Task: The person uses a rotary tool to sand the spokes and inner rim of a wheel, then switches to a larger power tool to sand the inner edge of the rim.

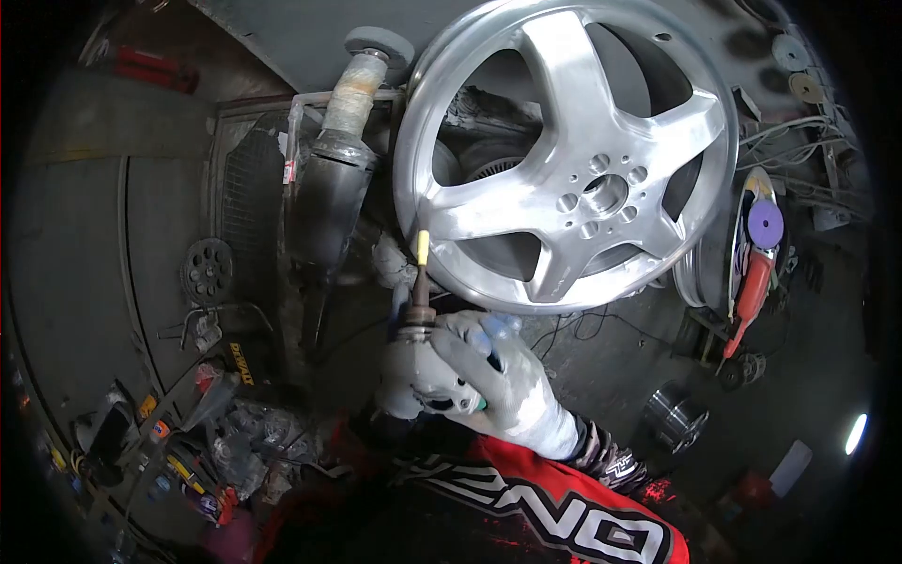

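My right hand point(512, 381), in a whitish work glove, is wrapped round the grey metal head of an angle grinder point(437, 376). A brown collar on the tool carries a slim shaft ending in a yellow tip point(423, 246). That tip points up and overlaps the lower left edge of a bare silver alloy wheel point(564, 197) in this view. The wheel leans face towards me, with broad shiny spokes and a round centre bore. My left hand does not show; the lower part of the tool is lost in dark shadow.
Left of the wheel stands a dark machine point(334, 197) with a pale wrapped spindle and disc. A red polisher with a purple pad point(766, 226) hangs at right. A metal wheel barrel point(676, 414) lies on the floor. Bagged clutter point(254, 437) fills the lower left; cables trail under the wheel.
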A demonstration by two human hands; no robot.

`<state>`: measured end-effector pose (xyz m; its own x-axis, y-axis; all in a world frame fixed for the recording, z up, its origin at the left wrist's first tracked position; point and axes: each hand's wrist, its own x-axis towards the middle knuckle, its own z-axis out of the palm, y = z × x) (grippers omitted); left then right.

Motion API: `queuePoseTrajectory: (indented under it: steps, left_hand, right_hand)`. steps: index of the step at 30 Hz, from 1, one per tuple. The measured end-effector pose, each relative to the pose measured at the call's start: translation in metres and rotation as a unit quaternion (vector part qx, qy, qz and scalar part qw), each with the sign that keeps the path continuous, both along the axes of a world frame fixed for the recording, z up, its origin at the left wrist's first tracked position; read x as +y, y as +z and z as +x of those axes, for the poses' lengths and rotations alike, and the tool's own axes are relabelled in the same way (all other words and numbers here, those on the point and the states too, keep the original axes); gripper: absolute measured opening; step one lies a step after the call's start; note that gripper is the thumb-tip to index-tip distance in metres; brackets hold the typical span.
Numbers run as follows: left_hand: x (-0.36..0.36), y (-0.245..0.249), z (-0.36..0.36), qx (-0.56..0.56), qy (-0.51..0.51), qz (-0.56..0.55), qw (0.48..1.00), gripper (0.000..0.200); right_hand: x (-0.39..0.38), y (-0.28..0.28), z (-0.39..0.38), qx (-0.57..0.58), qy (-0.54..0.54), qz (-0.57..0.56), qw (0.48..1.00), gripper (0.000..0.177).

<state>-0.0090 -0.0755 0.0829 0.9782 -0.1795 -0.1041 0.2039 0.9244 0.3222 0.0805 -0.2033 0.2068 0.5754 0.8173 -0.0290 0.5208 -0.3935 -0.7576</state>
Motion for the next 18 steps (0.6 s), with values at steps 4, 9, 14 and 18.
queuePoseTrajectory:
  steps: [4,9,14,18]
  left_hand:
    - [0.008,-0.013,0.02,0.037,-0.065,-0.279,0.957,0.093]
    - [0.004,-0.002,0.011,0.069,-0.053,-0.108,0.99,0.093]
    - [-0.014,0.001,0.009,0.129,0.025,-0.195,0.972,0.086]
    - [-0.042,-0.049,0.009,0.19,0.076,-0.145,0.968,0.059]
  right_hand:
    - [-0.001,-0.001,0.008,0.028,-0.029,-0.015,0.999,0.082]
    - [-0.008,-0.004,0.005,0.035,-0.007,-0.004,0.999,0.088]
    - [-0.019,-0.003,0.006,0.049,-0.003,-0.016,0.999,0.09]
    - [-0.03,-0.007,0.015,0.014,-0.021,0.049,0.998,0.092]
